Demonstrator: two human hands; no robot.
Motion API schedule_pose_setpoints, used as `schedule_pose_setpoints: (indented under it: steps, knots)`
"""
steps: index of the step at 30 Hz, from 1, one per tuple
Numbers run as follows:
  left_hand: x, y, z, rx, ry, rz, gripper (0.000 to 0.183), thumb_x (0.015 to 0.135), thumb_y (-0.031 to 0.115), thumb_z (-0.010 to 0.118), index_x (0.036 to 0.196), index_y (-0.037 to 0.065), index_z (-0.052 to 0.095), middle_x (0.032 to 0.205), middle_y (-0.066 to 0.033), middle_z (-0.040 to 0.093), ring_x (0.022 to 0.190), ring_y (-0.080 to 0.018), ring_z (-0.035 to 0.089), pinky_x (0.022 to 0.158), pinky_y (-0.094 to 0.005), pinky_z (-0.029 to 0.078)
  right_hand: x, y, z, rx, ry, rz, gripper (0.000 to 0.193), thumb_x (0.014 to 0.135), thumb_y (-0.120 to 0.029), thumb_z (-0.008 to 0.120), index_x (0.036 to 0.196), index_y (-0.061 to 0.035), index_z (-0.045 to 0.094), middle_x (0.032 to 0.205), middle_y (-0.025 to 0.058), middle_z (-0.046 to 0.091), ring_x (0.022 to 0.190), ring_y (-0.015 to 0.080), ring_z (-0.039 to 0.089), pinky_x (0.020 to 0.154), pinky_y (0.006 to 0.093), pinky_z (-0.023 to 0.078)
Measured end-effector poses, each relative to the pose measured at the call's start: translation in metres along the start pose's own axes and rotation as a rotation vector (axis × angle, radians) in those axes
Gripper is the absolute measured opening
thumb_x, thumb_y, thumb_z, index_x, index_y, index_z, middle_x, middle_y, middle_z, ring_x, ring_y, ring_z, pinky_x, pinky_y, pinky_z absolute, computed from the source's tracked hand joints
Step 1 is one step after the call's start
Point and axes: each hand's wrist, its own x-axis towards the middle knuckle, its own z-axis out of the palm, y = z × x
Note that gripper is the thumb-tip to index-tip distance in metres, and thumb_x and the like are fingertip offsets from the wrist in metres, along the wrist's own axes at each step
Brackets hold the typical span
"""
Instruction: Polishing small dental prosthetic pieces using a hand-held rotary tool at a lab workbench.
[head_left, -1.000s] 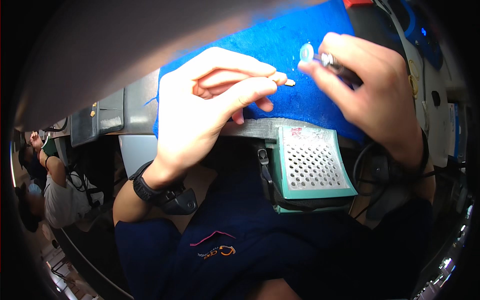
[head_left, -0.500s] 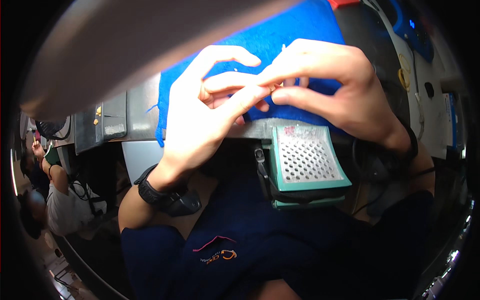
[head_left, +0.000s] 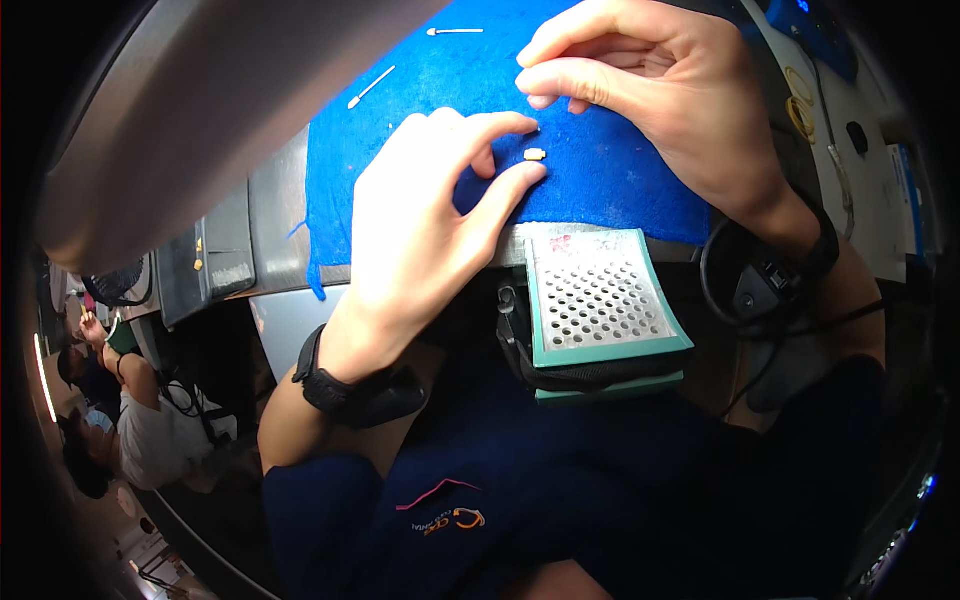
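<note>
My left hand [head_left: 425, 205] is open over the blue cloth [head_left: 630, 170], thumb and index finger apart. Between those two fingertips sits a small gold-coloured piece [head_left: 535, 155], apparently resting on the cloth with neither finger touching it. To the right and farther away is my right hand [head_left: 655, 85], raised, its thumb and index tips brought close together in a pinch. Whatever may be between them is too small or hidden to make out. Two thin pale rods with small heads, one rod [head_left: 455, 31] at the far edge and another rod [head_left: 372, 87] nearer, lie on the cloth.
A green-framed box with a perforated metal top [head_left: 600, 300] juts from the bench edge towards me. A large blurred grey shape [head_left: 220, 130] covers the upper left. Small yellow bits [head_left: 198, 255] lie on a dark tray at left. Yellow rings [head_left: 800, 115] lie right; another person [head_left: 160, 430] sits far left.
My hands, close together before, have separated. The right has moved away and up; the left has spread its fingers. The gold-coloured piece and the two rods now show on the cloth.
</note>
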Motion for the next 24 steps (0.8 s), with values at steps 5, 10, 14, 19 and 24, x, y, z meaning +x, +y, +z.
schedule_pose_setpoints:
  steps: [5, 10, 14, 19, 24]
  knots:
    - [0.003, -0.004, 0.001, -0.025, -0.043, 0.029, 0.022, 0.085, 0.01, 0.081, 0.106, 0.008, 0.076, 0.084, -0.001, 0.067, 0.068, -0.0108, 0.048, 0.062, -0.0238, 0.041, -0.007, 0.006, -0.002, 0.036, -0.048, -0.066, 0.024, 0.091, 0.006, 0.07, 0.112, 0.0133, 0.064, 0.104, 0.0212, 0.074, 0.094, 0.0249, 0.074, 0.08, 0.0337, 0.06]
    - [0.0, -0.002, -0.009, -0.288, 0.013, -0.15, 0.014, 0.094, 0.008, 0.074, 0.107, 0.004, 0.071, 0.096, -0.0021, 0.074, 0.077, -0.0066, 0.061, 0.066, -0.0223, 0.045, 0.0, -0.017, 0.009, -0.04, -0.168, 0.125, 0.009, 0.093, 0.005, 0.068, 0.101, 0.0041, 0.072, 0.103, 0.0062, 0.071, 0.095, 0.0122, 0.067, 0.082, 0.0237, 0.054]
    - [-0.005, -0.008, -0.017, -0.677, -0.021, -0.285, 0.019, 0.102, 0.009, 0.064, 0.117, -0.002, 0.06, 0.104, -0.0118, 0.074, 0.094, -0.016, 0.072, 0.074, -0.0228, 0.051, 0.0, -0.024, 0.015, -0.087, -0.177, 0.122, 0.012, 0.091, 0.007, 0.069, 0.103, 0.0043, 0.073, 0.105, 0.0083, 0.071, 0.092, 0.0129, 0.068, 0.078, 0.0236, 0.054]
    - [-0.009, 0.002, -0.031, -0.809, -0.029, -0.447, 0.026, 0.106, 0.018, 0.059, 0.119, -0.003, 0.066, 0.104, -0.0086, 0.077, 0.092, -0.013, 0.072, 0.078, -0.0235, 0.054, 0.002, -0.031, 0.015, -0.26, -0.21, -0.032, 0.013, 0.087, 0.01, 0.072, 0.098, 0.0039, 0.075, 0.095, 0.0108, 0.073, 0.087, 0.0151, 0.069, 0.074, 0.0253, 0.054]
    - [-0.016, 0.006, -0.027, -0.939, -0.015, -0.481, 0.022, 0.106, 0.017, 0.06, 0.117, 0.0, 0.066, 0.096, -0.0054, 0.074, 0.085, -0.0107, 0.07, 0.069, -0.0213, 0.052, 0.0, -0.026, 0.018, -0.22, -0.262, -0.117, 0.016, 0.087, 0.01, 0.072, 0.102, 0.0043, 0.074, 0.096, 0.0111, 0.074, 0.09, 0.0163, 0.07, 0.077, 0.0261, 0.055]
